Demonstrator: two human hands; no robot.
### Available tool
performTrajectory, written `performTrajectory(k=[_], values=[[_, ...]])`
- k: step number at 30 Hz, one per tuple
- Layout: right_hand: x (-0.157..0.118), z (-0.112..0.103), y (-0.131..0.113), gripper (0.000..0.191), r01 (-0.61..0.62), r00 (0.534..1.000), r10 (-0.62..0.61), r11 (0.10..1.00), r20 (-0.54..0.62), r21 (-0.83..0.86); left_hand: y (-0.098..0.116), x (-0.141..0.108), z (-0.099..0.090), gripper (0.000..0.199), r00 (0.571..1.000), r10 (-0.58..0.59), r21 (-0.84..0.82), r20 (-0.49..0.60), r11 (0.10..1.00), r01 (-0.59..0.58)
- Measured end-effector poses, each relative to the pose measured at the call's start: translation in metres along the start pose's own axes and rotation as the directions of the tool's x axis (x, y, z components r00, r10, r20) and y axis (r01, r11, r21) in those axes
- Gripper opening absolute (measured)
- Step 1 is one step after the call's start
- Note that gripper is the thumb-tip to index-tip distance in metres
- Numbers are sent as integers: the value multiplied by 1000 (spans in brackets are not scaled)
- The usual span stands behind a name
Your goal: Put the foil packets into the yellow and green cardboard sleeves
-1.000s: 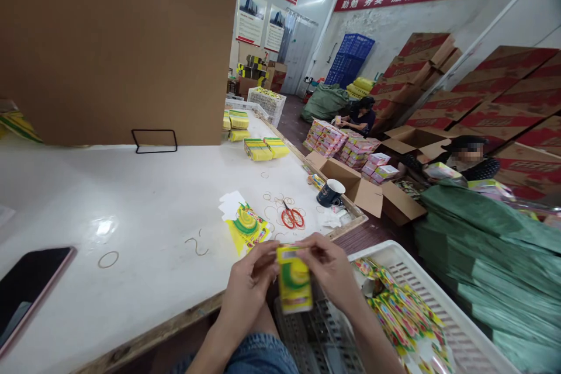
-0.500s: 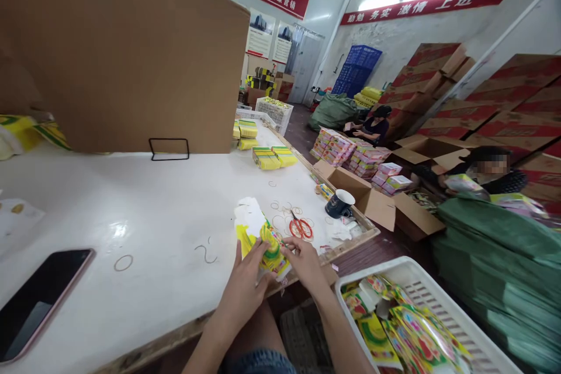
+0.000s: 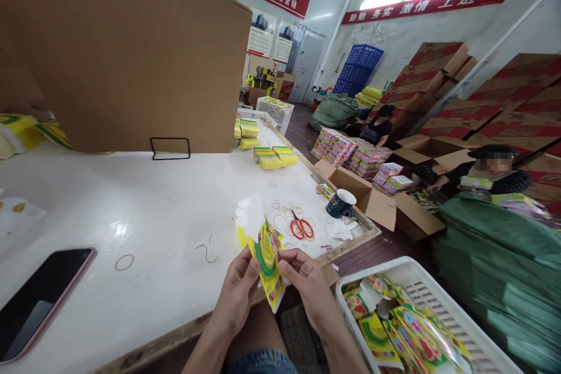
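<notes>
Between my hands, a yellow and green printed packet (image 3: 267, 257) is held up at a tilt just over the table's front edge. My left hand (image 3: 239, 283) pinches its left side between thumb and fingers. On the opposite side, my right hand (image 3: 302, 274) grips the edge with thumb and fingertips. Behind the packet, white and yellow paper pieces (image 3: 250, 213) lie on the table. Red-handled scissors (image 3: 301, 227) rest to the right of them, among several loose rubber bands (image 3: 280, 222).
A white basket (image 3: 412, 269) of printed packets stands at the lower right. A dark mug (image 3: 340, 203) sits near the table's right edge. Yellow bundles (image 3: 275, 156) lie farther back, beside a large cardboard sheet (image 3: 144, 70). A phone (image 3: 41, 304) lies left. Two people sit beyond.
My hands have lifted and turned the packet from lying flat to a steeper tilt. My left hand has shifted from its top to its left side.
</notes>
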State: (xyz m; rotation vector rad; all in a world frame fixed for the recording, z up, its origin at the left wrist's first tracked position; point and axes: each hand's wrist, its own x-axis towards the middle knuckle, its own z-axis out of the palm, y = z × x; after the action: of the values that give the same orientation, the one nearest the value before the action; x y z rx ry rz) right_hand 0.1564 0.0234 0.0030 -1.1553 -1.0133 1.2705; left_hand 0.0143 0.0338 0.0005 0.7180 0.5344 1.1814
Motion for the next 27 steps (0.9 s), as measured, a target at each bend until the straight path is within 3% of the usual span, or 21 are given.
performTrajectory(k=[3, 8, 11, 14, 19, 23, 27], values=[[-4, 1, -4, 35, 24, 1000, -25, 995, -13, -94, -3, 1, 0, 50, 999, 39, 48, -7, 998, -39], [-12, 5, -9, 32, 14, 1000, -16, 987, -9, -163, -10, 6, 3, 43, 995, 11, 82, -101, 997, -3], [-13, 7, -7, 32, 65, 993, -91, 953, -75, -297, -8, 5, 5, 44, 983, 94, 193, -156, 979, -63], [-12, 4, -8, 25, 102, 981, -162, 900, -108, -424, -6, -1, 6, 59, 966, 171, 300, -194, 948, -108], [-12, -8, -23, 55, 191, 979, -202, 896, 15, -400, -1, -8, 7, 65, 999, 45, 336, -5, 941, -41], [-11, -20, -37, 52, 193, 972, -144, 941, 188, -276, 7, -10, 7, 59, 996, -46, 284, 70, 959, 25], [-12, -26, -44, 51, 164, 958, -84, 945, 274, -282, 11, -11, 10, 51, 986, -92, 211, 140, 975, 61]])
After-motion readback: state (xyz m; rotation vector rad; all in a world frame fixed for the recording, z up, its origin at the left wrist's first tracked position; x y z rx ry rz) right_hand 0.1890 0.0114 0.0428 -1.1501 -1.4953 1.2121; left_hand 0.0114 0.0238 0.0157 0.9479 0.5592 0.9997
